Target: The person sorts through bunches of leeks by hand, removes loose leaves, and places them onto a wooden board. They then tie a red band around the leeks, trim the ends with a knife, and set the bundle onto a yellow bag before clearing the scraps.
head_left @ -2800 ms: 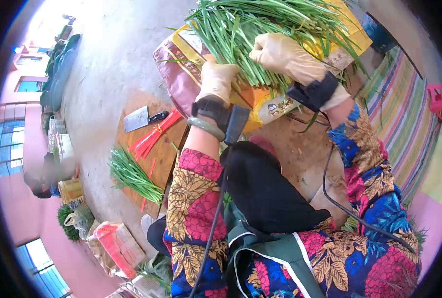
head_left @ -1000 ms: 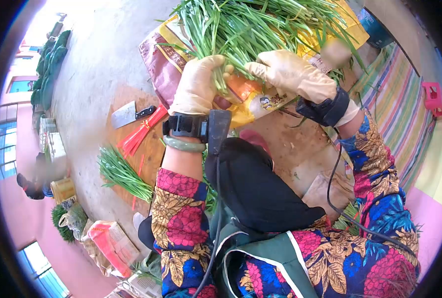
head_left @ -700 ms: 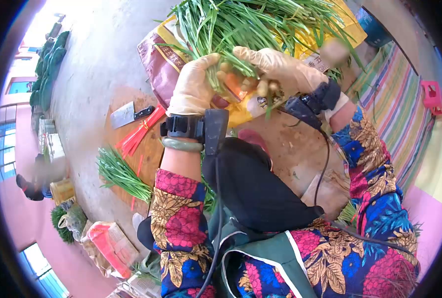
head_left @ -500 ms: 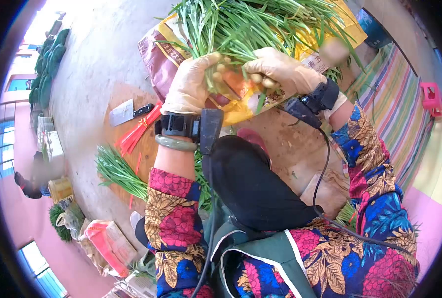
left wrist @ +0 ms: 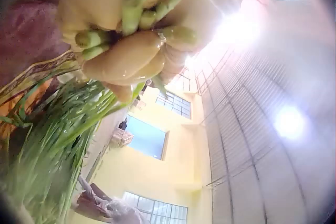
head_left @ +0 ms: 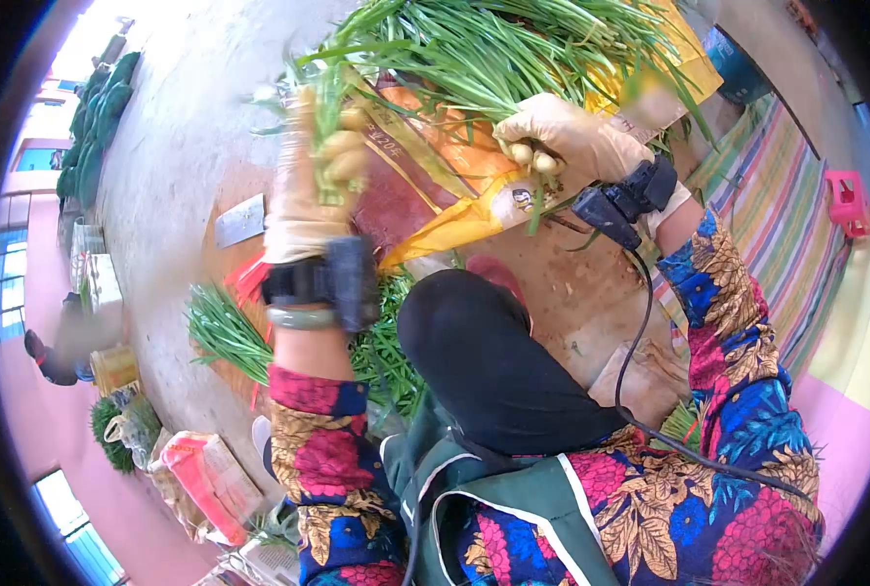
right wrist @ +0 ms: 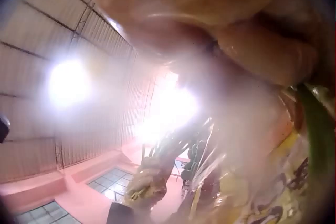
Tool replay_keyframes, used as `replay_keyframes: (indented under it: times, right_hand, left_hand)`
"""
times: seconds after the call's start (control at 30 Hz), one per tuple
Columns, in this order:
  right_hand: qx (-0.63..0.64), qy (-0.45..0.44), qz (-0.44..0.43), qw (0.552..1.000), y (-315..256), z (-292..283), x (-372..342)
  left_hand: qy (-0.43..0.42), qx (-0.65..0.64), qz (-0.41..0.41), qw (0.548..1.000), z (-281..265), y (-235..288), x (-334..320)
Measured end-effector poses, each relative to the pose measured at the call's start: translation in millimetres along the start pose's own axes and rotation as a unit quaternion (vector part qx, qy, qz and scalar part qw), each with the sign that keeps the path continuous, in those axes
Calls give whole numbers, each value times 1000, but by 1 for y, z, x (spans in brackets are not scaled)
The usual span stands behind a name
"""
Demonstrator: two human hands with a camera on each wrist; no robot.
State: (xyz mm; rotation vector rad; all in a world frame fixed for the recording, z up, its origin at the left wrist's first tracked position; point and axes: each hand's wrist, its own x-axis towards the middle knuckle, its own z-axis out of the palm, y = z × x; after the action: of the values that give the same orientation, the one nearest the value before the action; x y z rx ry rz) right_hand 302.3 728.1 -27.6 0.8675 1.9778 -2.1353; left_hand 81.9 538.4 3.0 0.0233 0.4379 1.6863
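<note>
A large heap of garlic chives (head_left: 493,59) lies on a yellow and maroon printed sack (head_left: 396,200). My gloved left hand (head_left: 318,176), blurred by motion, grips a small bunch of chives to the left of the heap; in the left wrist view the cut stem ends (left wrist: 134,14) poke out between its curled fingers. The gloved right hand (head_left: 572,142) is at the heap's near edge with fingers curled, and a green stalk (head_left: 535,210) hangs below it. The right wrist view has that hand (right wrist: 210,19) close up with a stalk (right wrist: 315,129) at its fingers.
On a wooden board to the left lie a cleaver (head_left: 240,221), its handle hidden, red ties (head_left: 247,278) and a bunch of chives (head_left: 225,332). More greens (head_left: 386,337) lie beside my knee. A pink plastic stool (head_left: 849,203) stands right, beyond a striped mat (head_left: 757,225).
My left hand has moved left, away from the heap, carrying its small bunch of chives. It now covers the cleaver's handle. The right hand has stayed at the heap's edge.
</note>
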Motion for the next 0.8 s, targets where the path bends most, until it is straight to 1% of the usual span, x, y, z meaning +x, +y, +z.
replay_keyframes:
  times: [0.03,0.07,0.1,0.13,0.17,0.23,0.27,0.37,0.4,0.43,0.47,0.5,0.53,0.57,0.6,0.63,0.7,0.8]
  right_hand:
    - [-24,16,-7,1000,-4,5,-1]
    - [-48,33,-13,998,-9,11,-4]
    - [-71,48,-18,996,-12,17,-5]
    - [-86,52,-26,995,-14,24,-5]
    - [-156,74,6,985,-17,29,-3]
    - [-225,76,-46,970,-14,33,-2]
    - [-193,83,-80,974,-12,36,-6]
    - [-228,34,-70,971,-7,39,-5]
    - [-323,87,-124,934,-15,46,-12]
    - [-330,47,-78,940,-35,52,-30]
    - [-386,51,-111,914,-30,49,-29]
    - [-440,53,-142,885,-27,47,-28]
    - [-369,71,-200,905,-24,41,-34]
    - [-296,87,-255,916,-21,33,-42]
    - [-246,108,-256,928,-18,22,-46]
    - [-269,191,-258,908,-18,9,-50]
    - [-358,333,-200,849,-22,-13,-55]
    - [-452,295,-115,834,-8,-36,-36]
  left_hand:
    - [20,17,-25,999,-1,-22,7]
    - [52,152,-18,987,21,-50,6]
    - [108,236,-12,966,31,-76,9]
    - [144,249,-33,957,31,-90,14]
    - [178,263,-56,947,29,-100,19]
    - [160,327,-15,931,22,-103,28]
    - [150,358,9,922,19,-101,32]
    - [135,385,49,912,20,-97,40]
    - [150,347,8,926,25,-94,39]
    - [157,338,-7,928,20,-90,40]
    - [163,330,-21,930,15,-86,40]
    - [152,340,4,928,10,-82,43]
    - [182,350,-20,919,6,-78,39]
    - [174,332,-19,927,0,-76,39]
    - [166,313,-18,935,-6,-75,39]
    - [160,293,-17,942,-9,-76,38]
    - [167,264,-24,950,-13,-76,36]
    - [164,250,-27,954,-12,-83,36]
